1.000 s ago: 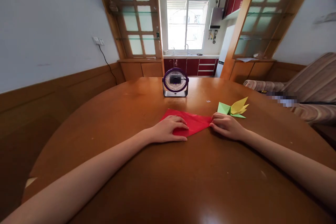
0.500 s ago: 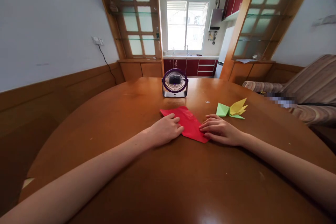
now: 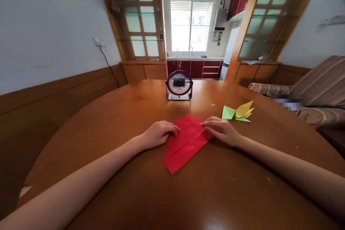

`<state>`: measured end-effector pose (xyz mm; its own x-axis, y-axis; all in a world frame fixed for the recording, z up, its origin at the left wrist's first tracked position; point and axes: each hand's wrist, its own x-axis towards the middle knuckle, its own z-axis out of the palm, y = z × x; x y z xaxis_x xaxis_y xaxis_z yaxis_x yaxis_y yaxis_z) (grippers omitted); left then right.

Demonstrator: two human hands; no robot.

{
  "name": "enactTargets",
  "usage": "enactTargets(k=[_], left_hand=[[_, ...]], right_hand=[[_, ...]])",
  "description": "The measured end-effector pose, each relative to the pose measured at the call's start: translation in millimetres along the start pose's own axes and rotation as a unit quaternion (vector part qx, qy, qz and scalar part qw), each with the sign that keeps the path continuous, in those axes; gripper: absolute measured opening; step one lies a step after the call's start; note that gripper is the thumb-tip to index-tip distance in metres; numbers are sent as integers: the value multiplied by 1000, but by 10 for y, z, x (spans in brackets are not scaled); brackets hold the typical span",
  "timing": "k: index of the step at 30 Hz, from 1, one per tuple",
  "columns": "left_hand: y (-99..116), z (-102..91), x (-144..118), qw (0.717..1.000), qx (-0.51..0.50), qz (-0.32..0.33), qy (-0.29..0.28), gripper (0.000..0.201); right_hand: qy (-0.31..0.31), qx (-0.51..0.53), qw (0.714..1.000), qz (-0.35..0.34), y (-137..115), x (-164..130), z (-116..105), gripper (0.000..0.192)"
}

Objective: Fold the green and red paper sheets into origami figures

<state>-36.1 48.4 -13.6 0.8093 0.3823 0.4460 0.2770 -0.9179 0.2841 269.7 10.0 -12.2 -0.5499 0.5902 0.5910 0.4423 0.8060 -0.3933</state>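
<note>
Red paper [image 3: 185,142] lies flat on the table [image 3: 113,122] before us, folded to a kite shape pointing toward us. Our left hand [image 3: 157,134] and right hand [image 3: 222,129] press its upper edges with flat fingers, gripping nothing. We judge only the early folds done.

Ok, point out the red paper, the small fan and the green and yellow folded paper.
red paper [image 3: 185,143], head view, on its flat middle.
small fan [image 3: 179,82], head view, on the grille centre.
green and yellow folded paper [image 3: 244,109], head view, on a yellow flap.
</note>
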Motion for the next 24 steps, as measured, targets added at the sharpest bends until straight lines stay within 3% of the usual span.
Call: enactTargets(k=[5, 7, 10, 16, 19, 24], left_hand=[[136, 4, 61, 997, 20, -72, -19, 12], [195, 12, 74, 995, 37, -86, -37, 22], [234, 13, 78, 993, 49, -84, -67, 34], [156, -60, 40, 992, -1, -60, -113, 31], [111, -88, 22, 993, -12, -34, -112, 29], [110, -60, 10, 996, 6, -22, -91, 28]], right_hand=[[26, -23, 997, 65, 150, 154, 62, 25], [19, -35, 997, 66, 220, 251, 82, 24], [2, -51, 997, 61, 334, 404, 117, 23], [-51, -70, 995, 41, 443, 512, 163, 26], [-87, -87, 991, 43, 431, 493, 126, 26], [-115, -90, 983, 111, 404, 507, 55, 32]])
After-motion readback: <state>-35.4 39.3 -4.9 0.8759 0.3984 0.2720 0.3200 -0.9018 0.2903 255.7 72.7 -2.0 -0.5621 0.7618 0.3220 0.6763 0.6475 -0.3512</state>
